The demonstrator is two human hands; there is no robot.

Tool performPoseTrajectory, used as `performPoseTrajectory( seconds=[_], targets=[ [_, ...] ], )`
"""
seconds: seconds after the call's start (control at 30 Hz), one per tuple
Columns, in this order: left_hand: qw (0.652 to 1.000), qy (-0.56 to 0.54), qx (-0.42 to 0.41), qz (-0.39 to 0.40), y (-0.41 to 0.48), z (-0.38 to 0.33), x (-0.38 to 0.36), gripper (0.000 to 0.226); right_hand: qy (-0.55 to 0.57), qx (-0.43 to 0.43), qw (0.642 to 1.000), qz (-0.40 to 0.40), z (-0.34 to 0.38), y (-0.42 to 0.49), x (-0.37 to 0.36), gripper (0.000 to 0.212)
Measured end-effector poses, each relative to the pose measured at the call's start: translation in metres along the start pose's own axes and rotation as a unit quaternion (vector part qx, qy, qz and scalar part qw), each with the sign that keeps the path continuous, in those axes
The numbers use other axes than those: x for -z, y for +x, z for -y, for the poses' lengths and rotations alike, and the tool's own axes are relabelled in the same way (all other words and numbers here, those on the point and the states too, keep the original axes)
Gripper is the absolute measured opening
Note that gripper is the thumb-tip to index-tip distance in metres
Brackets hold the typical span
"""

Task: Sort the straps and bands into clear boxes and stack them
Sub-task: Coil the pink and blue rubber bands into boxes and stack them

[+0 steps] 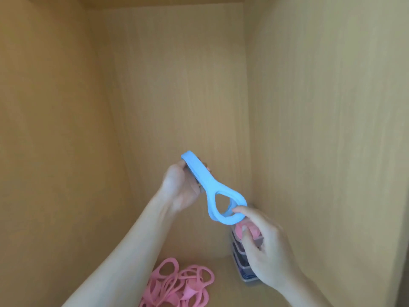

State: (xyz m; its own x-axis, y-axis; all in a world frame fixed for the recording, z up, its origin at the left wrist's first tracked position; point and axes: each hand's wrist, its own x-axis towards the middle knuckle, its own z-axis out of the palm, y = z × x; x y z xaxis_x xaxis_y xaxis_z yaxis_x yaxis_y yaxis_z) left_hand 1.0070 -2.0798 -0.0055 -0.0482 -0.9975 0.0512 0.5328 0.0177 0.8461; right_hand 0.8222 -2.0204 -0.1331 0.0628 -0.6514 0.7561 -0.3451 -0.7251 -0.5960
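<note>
Left hand point(179, 189) grips top end of wide light-blue rubber loop band point(207, 185); right hand point(265, 244) pinches its lower loop, held mid-air above stack of small clear plastic boxes point(240, 255) by the right wall. Top box holds something pink. Pile of pink rubber bands point(181, 284) still unsorted; roughly midway.
</note>
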Motion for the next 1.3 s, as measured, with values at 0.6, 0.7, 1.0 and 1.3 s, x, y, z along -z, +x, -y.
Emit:
performPoseTrajectory(
  seconds=[0.6,0.7,1.0,1.3],
  targets=[
    [0.996,-0.07,0.013,0.056,-0.023,-0.001,-0.019,0.027,0.311,-0.301,0.896,-0.101,-0.016,0.008,-0.042,0.028],
    [0.994,-0.09,0.033,0.05,-0.025,0.0,-0.014,0.027,0.366,-0.328,0.87,-0.036,-0.015,0.008,-0.039,0.02],
    [0.996,-0.067,0.003,-0.056,-0.019,0.011,0.04,0.028,0.466,-0.319,0.823,0.053,-0.009,0.002,-0.022,0.032],
    [0.988,0.081,0.093,-0.095,-0.029,0.08,0.117,0.028,0.521,-0.318,0.783,0.122,0.019,0.014,-0.02,0.031]
  ],
)
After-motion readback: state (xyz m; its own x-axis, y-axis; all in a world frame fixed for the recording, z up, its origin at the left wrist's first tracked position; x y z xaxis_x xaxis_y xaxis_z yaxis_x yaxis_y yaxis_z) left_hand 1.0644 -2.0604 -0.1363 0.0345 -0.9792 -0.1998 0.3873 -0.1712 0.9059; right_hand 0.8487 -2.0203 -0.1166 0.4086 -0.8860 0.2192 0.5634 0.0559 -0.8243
